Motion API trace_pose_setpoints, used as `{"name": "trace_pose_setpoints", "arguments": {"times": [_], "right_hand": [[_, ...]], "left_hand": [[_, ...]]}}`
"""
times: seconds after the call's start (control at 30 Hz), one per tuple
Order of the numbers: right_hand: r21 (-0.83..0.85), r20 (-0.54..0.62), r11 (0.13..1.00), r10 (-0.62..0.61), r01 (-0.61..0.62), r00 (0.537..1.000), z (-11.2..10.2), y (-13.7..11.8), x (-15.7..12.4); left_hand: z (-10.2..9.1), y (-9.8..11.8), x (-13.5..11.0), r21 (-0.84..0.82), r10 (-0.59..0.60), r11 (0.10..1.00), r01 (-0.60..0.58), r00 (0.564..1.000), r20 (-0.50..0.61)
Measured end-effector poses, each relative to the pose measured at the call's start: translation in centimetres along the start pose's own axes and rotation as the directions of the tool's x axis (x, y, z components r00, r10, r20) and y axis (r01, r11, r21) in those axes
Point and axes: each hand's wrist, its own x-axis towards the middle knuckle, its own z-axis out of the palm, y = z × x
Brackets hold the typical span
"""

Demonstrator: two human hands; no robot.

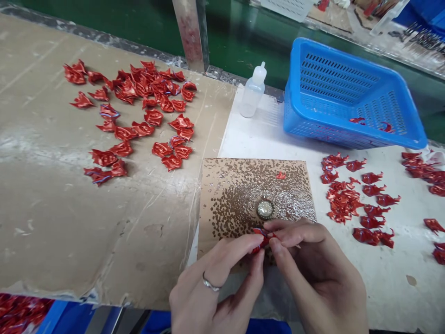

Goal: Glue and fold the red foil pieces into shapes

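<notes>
Between my fingertips is a small red ribbon piece (260,237), shiny like satin, with a thin bluish edge. My left hand (222,278), with a ring on one finger, pinches it from the left. On its other side, the thumb and fingers of my right hand (316,264) are closed on it, partly hiding it. Just beyond lies a round metal cap (265,209) with a clear, wet-looking filling. The cap rests on a cardboard sheet (222,178) spotted with wet brown marks. A tiny red scrap (281,175) lies near the sheet's far edge.
Many folded red ribbon pieces (139,86) lie on the left side of the table. More red pieces (342,199) sit in groups on the right. A squeeze bottle (253,93) stands behind the cardboard, beside a blue basket (347,130). A metal post (192,35) rises at the back.
</notes>
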Motion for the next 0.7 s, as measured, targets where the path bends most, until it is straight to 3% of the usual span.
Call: {"name": "trace_pose_setpoints", "arguments": {"times": [0.17,0.37,0.47,0.53,0.57,0.7], "right_hand": [[0.044,0.008,0.995,0.088,-0.088,0.996,-0.2,0.0,0.0],[-0.059,0.002,0.998,0.004,-0.004,1.0,-0.7,-0.2,0.9],[-0.284,-0.117,0.957,-0.096,0.059,0.989,-3.1,-0.3,2.9],[-0.459,-0.281,0.888,-0.185,0.037,0.942,-5.4,-0.1,4.8],[-0.513,-0.31,0.859,-0.196,0.01,0.93,-6.5,0.1,5.9],[-0.602,-0.28,0.799,-0.203,-0.007,0.938,-9.1,1.3,9.4]], "left_hand": [[-0.1,-0.1,0.0,0.017,0.044,0.999,-0.044,0.999,0.01],[-0.8,-0.7,0.8,0.033,0.089,0.995,-0.095,0.985,0.151],[-2.1,-1.6,0.9,0.056,0.057,0.996,-0.065,0.989,0.139],[-3.2,-2.5,0.7,0.102,0.044,0.993,-0.054,0.995,0.092],[-3.7,-2.9,0.6,0.122,0.051,0.991,-0.059,0.997,0.066],[-4.7,-4.0,0.5,0.162,0.026,0.987,-0.021,0.999,-0.028]]}}
